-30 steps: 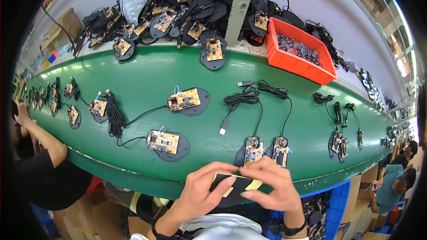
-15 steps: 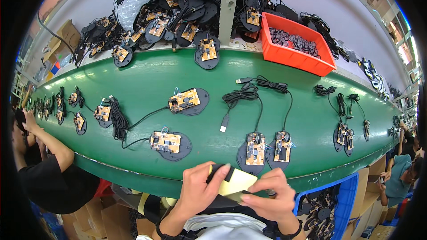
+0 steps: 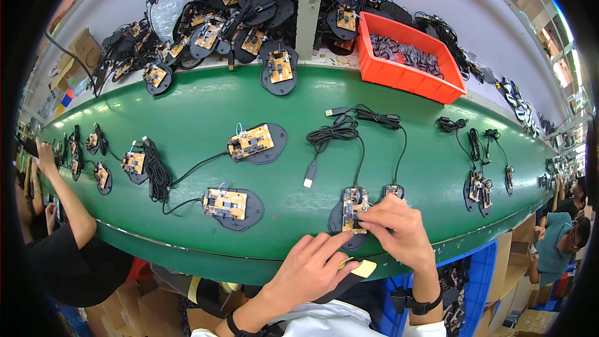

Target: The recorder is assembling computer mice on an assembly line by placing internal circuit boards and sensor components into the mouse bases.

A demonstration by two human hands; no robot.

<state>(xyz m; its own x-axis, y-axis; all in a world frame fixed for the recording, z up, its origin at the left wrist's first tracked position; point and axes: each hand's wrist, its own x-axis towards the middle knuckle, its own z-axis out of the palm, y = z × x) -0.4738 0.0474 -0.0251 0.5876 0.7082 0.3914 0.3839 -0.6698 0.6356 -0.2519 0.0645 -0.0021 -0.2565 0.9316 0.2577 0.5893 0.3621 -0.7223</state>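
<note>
In front of me lies a black mouse base with a tan circuit board (image 3: 353, 203), its cable leading up to a coiled black USB cable (image 3: 332, 137). My right hand (image 3: 396, 228) bends over this board, thumb and fingers pinched against it; anything between them is too small to make out. My left hand (image 3: 312, 268) stretches its index finger to the board's near edge. Below that finger it grips a yellow paper strip (image 3: 364, 268) with a dark part, mostly hidden by the hand. A second mouse board (image 3: 393, 191) is largely covered by my right hand.
More mouse bases (image 3: 234, 207) lie along the green belt (image 3: 293, 212). A red bin (image 3: 412, 81) of small grey round parts stands at the back, beside a heap of mouse bases (image 3: 249, 12). A blue crate (image 3: 483, 287) is at lower right. Co-workers sit on both sides.
My hands have parted. The right hand has left the yellow strip and moved up onto the mouse board. My left hand keeps the strip, with its index finger now reaching the board.
</note>
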